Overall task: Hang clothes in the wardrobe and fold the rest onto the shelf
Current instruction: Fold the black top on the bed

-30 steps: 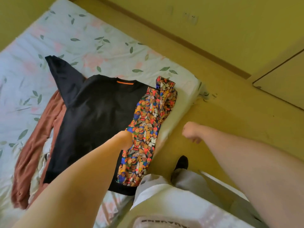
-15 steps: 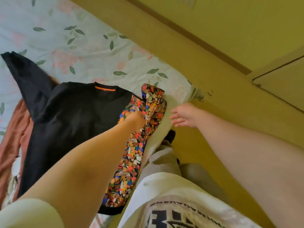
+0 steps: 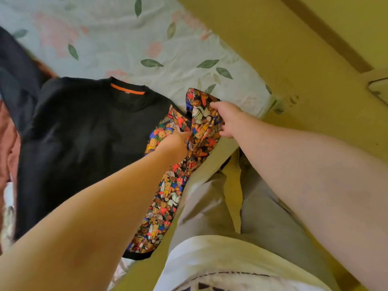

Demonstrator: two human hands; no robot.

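- Setting: a bed [image 3: 117,38] under a pale sheet printed with green leaves and pink flowers stands on a yellow floor [image 3: 294,49]. The bed's right corner lies toward the upper right of the view.
- Black sweatshirt [image 3: 84,143]: spread flat across the middle of the bed. Its neckline carries an orange tab and points toward the far side. A dark sleeve runs off toward the far left edge, where it is blurred.
- Patterned shirt [image 3: 165,196]: many-coloured cloth with a teddy-bear print, lying along the bed's near right edge. It overlaps the right side of the black sweatshirt, and its lower end reaches the sweatshirt's hem. Its upper end is bunched and raised close to the right corner.
- Left grip [image 3: 176,139]: closed on a fold of the patterned shirt, below the bunched end. The fingertips are buried in the cloth, and the forearm crosses above the sweatshirt.
- Right grip [image 3: 226,118]: holding the bunched upper end, with the thumb on top and the fingers curled round the edge nearest the bed's side.
- The two grips are near each other but apart, with patterned cloth between them.
- Reddish-brown garment [image 3: 8,143]: at the bed's left edge, partly under the sweatshirt.
- Pale trousers [image 3: 210,206] and a white top [image 3: 210,259], worn by the person, appear just beside the bed's near edge.
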